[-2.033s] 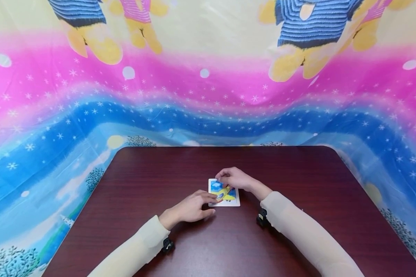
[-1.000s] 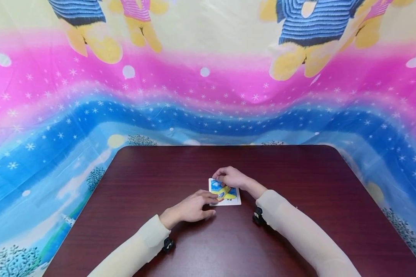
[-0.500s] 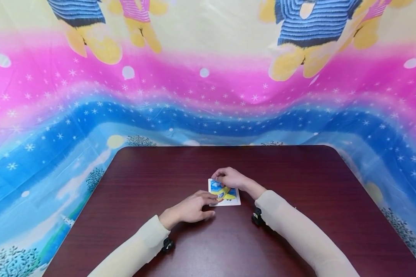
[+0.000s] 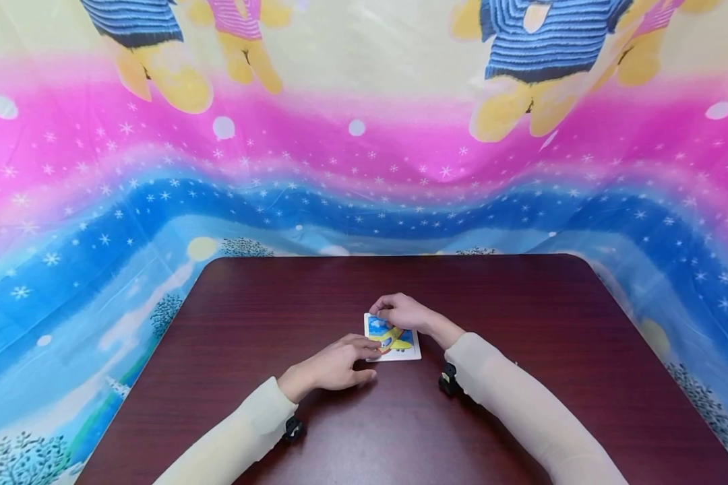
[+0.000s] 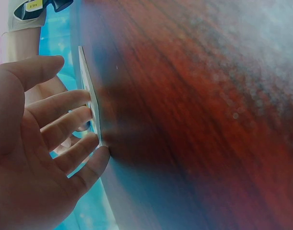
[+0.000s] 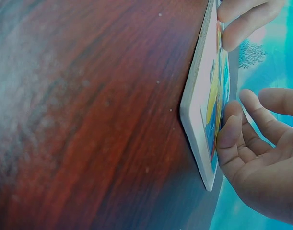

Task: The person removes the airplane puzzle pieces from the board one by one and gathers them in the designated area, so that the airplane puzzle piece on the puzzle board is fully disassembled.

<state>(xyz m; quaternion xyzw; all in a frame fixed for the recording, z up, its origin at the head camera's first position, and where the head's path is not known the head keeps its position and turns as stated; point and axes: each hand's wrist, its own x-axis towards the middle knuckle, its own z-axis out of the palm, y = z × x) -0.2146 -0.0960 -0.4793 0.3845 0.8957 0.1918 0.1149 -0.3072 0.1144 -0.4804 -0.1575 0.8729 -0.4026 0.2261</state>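
Observation:
A small square picture board point(image 4: 408, 353) lies on the dark table, with a white border and a yellow aeroplane on a blue sky. In the right wrist view, the board point(image 6: 194, 115) shows a thick pale edge. My left hand point(image 4: 338, 364) rests its fairly straight fingertips on the board's near left part; the thumb points out apart from it. In the left wrist view, the left hand's fingers point(image 5: 64, 129) touch the board's side. At the far edge, my right hand point(image 4: 406, 312) touches the picture with loosely bent fingers, covering its upper right part. Nothing shows pinched in the right hand point(image 6: 261, 143).
The reddish-brown table point(image 4: 267, 296) has rounded far corners. A patterned cloth point(image 4: 364, 168) in pink and blue hangs behind and around it. Black cameras sit under both wrists, the left camera point(image 4: 294, 429) and the right camera point(image 4: 448, 379).
Over two seconds my right hand has slid slightly left along the board's far side, and the board has turned very slightly. The left hand stays in place. The last half second shows almost no motion.

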